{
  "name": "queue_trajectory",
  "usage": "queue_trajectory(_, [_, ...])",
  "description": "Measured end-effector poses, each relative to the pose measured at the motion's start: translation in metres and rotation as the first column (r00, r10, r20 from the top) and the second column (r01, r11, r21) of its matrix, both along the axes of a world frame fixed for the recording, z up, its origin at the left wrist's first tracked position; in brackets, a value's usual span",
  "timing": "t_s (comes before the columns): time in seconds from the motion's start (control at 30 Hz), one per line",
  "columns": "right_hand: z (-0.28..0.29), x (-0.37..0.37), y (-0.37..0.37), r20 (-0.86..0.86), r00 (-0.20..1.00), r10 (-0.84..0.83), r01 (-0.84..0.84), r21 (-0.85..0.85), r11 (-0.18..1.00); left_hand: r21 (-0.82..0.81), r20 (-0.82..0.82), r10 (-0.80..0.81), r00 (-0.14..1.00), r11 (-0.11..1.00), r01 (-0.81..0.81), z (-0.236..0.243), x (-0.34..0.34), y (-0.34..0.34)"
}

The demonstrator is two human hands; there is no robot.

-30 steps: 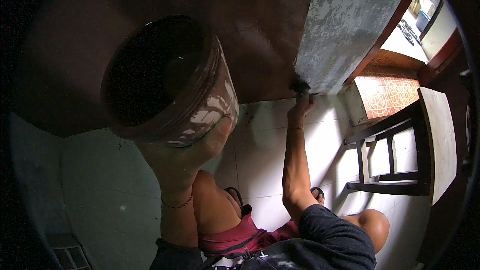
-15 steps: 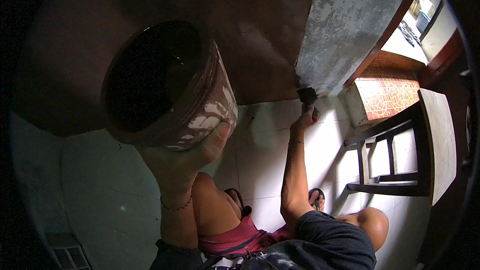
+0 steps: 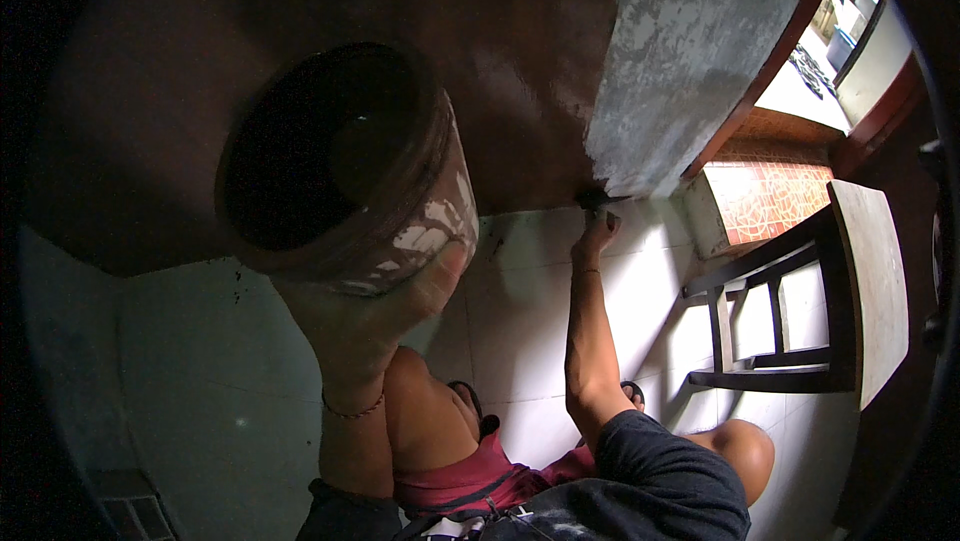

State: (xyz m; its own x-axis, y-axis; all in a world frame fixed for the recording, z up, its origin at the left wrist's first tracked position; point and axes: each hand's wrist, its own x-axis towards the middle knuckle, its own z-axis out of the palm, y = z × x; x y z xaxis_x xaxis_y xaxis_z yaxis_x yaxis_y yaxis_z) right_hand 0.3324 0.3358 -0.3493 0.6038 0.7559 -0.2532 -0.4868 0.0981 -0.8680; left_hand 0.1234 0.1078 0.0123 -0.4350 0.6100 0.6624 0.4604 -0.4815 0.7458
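Note:
My left hand (image 3: 395, 311) is wrapped round the lower side of a paint-smeared bucket (image 3: 425, 226), holding it up in front of the wall. The bucket's mouth faces me, and dark liquid shows inside. Farther off, my right hand (image 3: 598, 234) grips a paintbrush (image 3: 597, 199) by its handle. The dark bristles sit at the bottom of the wall, just above the floor, where glossy dark brown paint (image 3: 530, 131) meets a patchy grey strip (image 3: 680, 61). Shadow blurs the brush's outline.
A dark wooden stool (image 3: 838, 291) with a pale top stands to the right. Behind it, an orange-patterned tiled step (image 3: 765, 196) leads to a bright doorway (image 3: 820, 71). Pale floor tiles (image 3: 520, 321) lie below the wall, with dark specks on them. My sandalled feet are beneath me.
My right hand has moved the brush a little left and down along the wall's base, and its handle now tilts differently. The bucket has shifted slightly right, still in my left hand.

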Motion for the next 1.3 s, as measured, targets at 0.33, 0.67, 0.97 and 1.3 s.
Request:
queue_trajectory(0.33, [0.033,-0.006,0.012,0.002,1.0,-0.003,0.003,0.183,0.983,-0.037,0.043,-0.011,0.999,0.999,0.013,0.007,0.007,-0.004])
queue_trajectory(0.67, [0.104,-0.016,-0.001,0.046,0.993,-0.105,0.092,0.236,0.967,-0.073,0.095,-0.035,0.995,0.996,0.042,0.011,0.01,-0.003])
queue_trajectory(0.97, [0.113,-0.002,-0.011,0.164,0.941,-0.295,0.265,0.182,0.947,-0.127,0.099,-0.088,0.991,0.987,0.1,0.023,0.008,-0.006])
queue_trajectory(1.3, [0.179,0.008,0.001,0.042,0.966,-0.255,0.181,0.592,0.785,-0.111,-0.028,-0.091,0.995,0.99,0.087,0.009,-0.001,-0.014])
